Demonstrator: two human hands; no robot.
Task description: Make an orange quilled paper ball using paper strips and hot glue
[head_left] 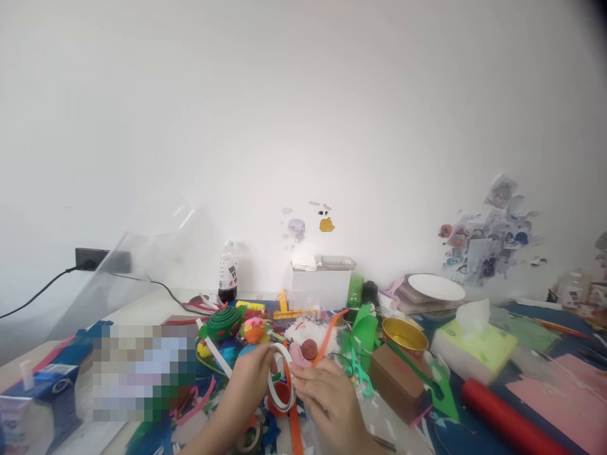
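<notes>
A white strip curled into a ring (283, 407) is between my two hands, above the cluttered middle of the table. My left hand (251, 378) pinches its upper left side. My right hand (327, 393) holds its right side between thumb and fingers. Beyond the left hand a straight white strip (219, 354) slants up and left. An orange strip (329, 337) rises behind my right fingers, and an orange length (296, 426) hangs below the ring; I cannot tell whether they are one piece. Behind the hands sit a green coiled ball (224, 323) and a brownish-red round piece (310, 349).
Teal scissors (363, 378), a brown box (398, 382) and a gold bowl (405, 335) lie to the right. Farther right are a tissue pack (474, 344) and a red roll (507, 414). A dark-liquid bottle (228, 273) stands by the wall. Paper scraps surround the hands.
</notes>
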